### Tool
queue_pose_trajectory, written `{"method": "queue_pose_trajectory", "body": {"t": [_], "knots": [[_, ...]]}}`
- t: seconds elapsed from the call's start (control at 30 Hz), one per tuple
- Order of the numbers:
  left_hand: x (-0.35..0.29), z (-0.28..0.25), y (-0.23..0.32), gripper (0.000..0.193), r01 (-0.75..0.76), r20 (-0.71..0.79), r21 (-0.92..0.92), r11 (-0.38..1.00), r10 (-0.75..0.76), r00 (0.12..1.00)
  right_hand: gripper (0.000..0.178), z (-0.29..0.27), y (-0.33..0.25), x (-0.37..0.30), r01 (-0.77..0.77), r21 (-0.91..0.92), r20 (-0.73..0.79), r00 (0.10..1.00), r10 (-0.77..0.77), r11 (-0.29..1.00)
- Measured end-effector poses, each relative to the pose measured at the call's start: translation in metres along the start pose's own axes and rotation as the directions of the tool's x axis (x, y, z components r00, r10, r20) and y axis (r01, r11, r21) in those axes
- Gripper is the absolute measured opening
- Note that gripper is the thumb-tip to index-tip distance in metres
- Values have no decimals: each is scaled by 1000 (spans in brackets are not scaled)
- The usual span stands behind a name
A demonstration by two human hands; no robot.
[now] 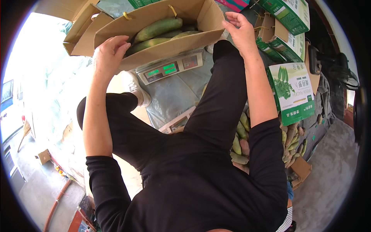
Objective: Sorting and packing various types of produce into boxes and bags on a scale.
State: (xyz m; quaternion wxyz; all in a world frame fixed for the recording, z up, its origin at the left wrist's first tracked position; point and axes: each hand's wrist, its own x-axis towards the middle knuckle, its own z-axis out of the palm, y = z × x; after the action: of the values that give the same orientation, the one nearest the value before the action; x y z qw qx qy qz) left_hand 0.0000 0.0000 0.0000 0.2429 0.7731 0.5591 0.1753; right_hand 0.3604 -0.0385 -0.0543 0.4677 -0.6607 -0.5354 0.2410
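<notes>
An opened cardboard box [166, 52] with long green radishes [159, 30] inside rests on a scale [170, 69] with a lit green display. Yellow cord handles [126, 16] show along its far wall. At the box's left corner, my left hand [108, 54] is closed over the upper edge, thumb and fingers near together. Beside the right corner is my right hand [241, 33], its thumb touching the edge and its fingers stretched out and apart. The underside of the box hides part of the scale.
Green-and-white cartons [291, 46] are stacked at the right, with a printed carton [291, 91] nearer me. Loose radishes [295, 141] lie on the floor beside my right arm. A black fan [342, 71] stands far right. Another opened carton [83, 33] sits left of the box.
</notes>
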Motion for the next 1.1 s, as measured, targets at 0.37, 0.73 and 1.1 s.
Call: {"method": "queue_pose_trajectory", "body": {"t": [0.37, 0.73, 1.1], "knots": [[3, -10, -9, 37, 137, -304, 136, 981, -90, 949, 38, -6, -1, -1, -74, 59, 43, 996, 72, 995], [-2, -22, -52, 59, 196, -180, 264, 944, -151, 972, 31, -82, 96, -50, -176, -45, -64, 983, 173, 983], [2, -11, -68, 61, 195, -158, 301, 933, -152, 976, 30, -109, 240, -287, -704, -529, -166, 633, 756, 474]]}}
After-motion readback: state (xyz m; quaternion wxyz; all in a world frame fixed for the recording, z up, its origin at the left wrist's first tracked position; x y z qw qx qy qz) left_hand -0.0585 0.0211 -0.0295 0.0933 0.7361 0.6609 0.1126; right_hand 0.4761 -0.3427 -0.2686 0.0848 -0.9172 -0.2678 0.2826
